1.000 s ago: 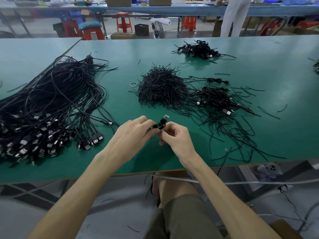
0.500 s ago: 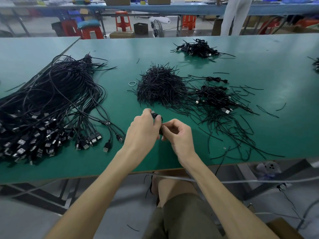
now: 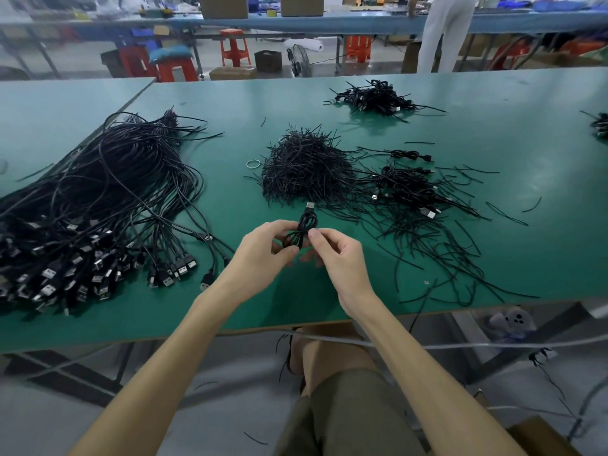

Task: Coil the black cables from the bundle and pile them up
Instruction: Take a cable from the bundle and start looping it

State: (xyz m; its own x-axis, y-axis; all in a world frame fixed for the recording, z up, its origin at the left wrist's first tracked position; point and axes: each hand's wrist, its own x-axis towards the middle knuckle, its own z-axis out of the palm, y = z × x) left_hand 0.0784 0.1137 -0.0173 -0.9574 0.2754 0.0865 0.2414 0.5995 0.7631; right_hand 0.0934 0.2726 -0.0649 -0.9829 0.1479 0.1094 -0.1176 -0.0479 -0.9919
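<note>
Just beyond my fingers [image 3: 316, 239] a heap of short black ties [image 3: 302, 169] is lying on the green table [image 3: 493, 245], with a pale ring [image 3: 253, 164] sitting at its left edge. Far beyond, an orange stool [image 3: 234, 47] and a fan [image 3: 300, 62] are standing on the floor. Below and to the right, a plush toy [image 3: 515, 319] is lying under the table.

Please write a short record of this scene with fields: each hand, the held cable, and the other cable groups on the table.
left hand: grips the lower loops of the coiled cable
right hand: pinches the middle of the coil
USB plug: at the coil's far end, pointing away
bundle: loose cables, left on the green table
heap of short black strands: beyond the hands
pile of coiled cables: right of the heap
</note>
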